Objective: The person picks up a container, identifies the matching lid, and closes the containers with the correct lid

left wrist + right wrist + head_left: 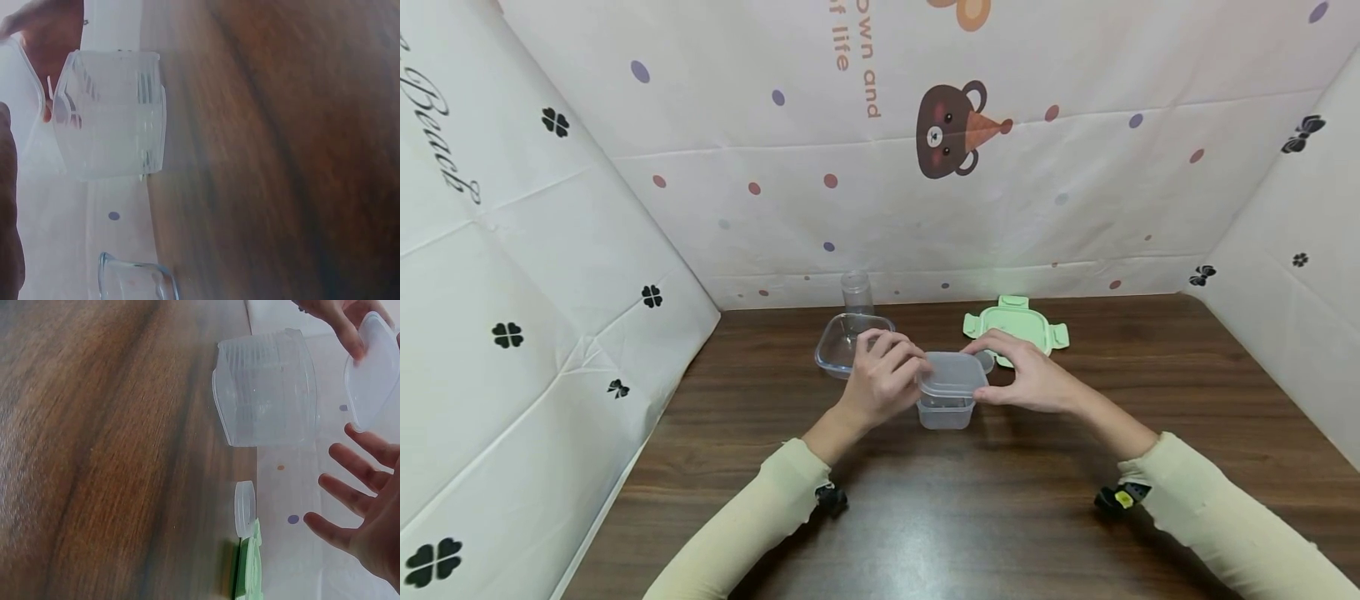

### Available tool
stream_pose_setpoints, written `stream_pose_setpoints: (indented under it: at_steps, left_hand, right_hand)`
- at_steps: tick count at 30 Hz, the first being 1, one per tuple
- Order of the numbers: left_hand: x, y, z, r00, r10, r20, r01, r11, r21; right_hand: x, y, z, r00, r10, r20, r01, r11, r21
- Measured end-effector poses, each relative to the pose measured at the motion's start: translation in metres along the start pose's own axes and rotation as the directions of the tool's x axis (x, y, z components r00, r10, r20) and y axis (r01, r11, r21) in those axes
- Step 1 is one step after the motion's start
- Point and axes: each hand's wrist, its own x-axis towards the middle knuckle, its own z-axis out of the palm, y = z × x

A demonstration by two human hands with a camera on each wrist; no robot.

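Lid (953, 373), one: the left hand (886, 375) is pinching its edge and it is hanging tilted above the container (944, 415), apart from the rim. Right hand (1033, 379), one: its fingers are standing wide beside the lid — whether a fingertip is touching it, I am not able to tell.

Hazards I am listing: the lid could be slipping or swinging if that pinch loosens, smooth plastic probably offering little grip; a corner could be catching the rim and shoving the container, as no fingers are plainly steadying it.

Materials I am recording: lid, milky plastic, rounded square; container, thin translucent plastic, ribbed in places, standing on the wood-grained tabletop (910, 508). Lying or standing nearby — a glass dish (831, 365), a clear jar (857, 287), a green lid with clip tabs (1015, 321), a small round translucent cap (245, 509).
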Motion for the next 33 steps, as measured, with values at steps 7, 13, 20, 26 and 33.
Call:
stream_pose_setpoints:
  at_steps: [7, 13, 20, 26, 33]
  left_hand:
    - [0.001, 0.005, -0.006, 0.952, -0.233, 0.199, 0.25, 0.966, -0.063]
    - [0.002, 0.005, -0.009, 0.881, -0.349, 0.319, 0.394, 0.915, -0.088]
    - [0.002, 0.004, -0.011, 0.837, -0.37, 0.403, 0.463, 0.872, -0.161]
    - [0.005, 0.002, -0.013, 0.807, -0.377, 0.454, 0.513, 0.828, -0.224]
    - [0.005, 0.001, -0.014, 0.768, -0.391, 0.507, 0.567, 0.783, -0.255]
  right_hand:
    - [0.001, 0.0, 0.0, 0.999, -0.007, -0.05, 0.007, 1.0, -0.016]
    - [0.002, 0.0, -0.002, 0.997, -0.024, -0.079, 0.021, 0.999, -0.034]
    - [0.002, 0.001, -0.002, 0.993, -0.045, -0.106, 0.038, 0.997, -0.067]
    - [0.003, 0.003, -0.001, 0.992, -0.051, -0.12, 0.039, 0.994, -0.099]
    - [0.004, 0.005, 0.001, 0.989, -0.076, -0.124, 0.06, 0.99, -0.125]
